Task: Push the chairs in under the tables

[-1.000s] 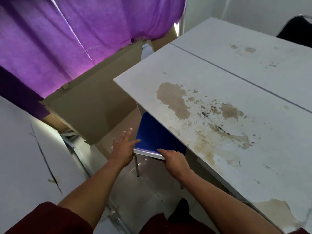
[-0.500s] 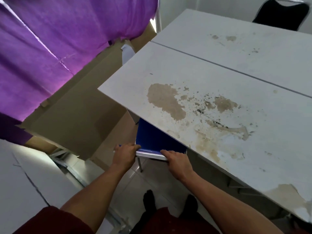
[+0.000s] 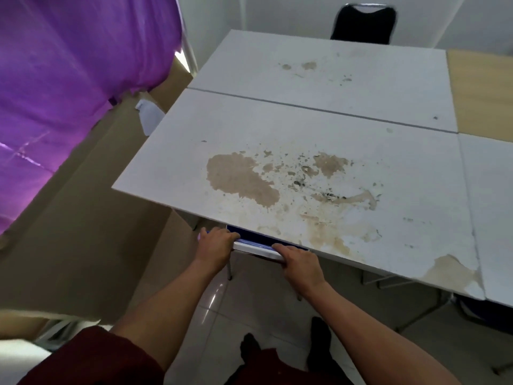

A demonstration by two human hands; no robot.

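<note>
Blue chair nearly home under the stained table.
Since a second earlier, the blue chair point(image 3: 256, 240) had slid almost fully beneath the table point(image 3: 305, 151)'s near edge; left hand point(image 3: 215, 245) and right hand point(image 3: 301, 263) both gripped its backrest rim.

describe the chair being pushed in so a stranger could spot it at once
Find the stained white table nearest the camera. At its near edge, both hands grip a blue chair with a pale back rail, almost wholly tucked under. The black chair stands across the tables by the wall.
</note>
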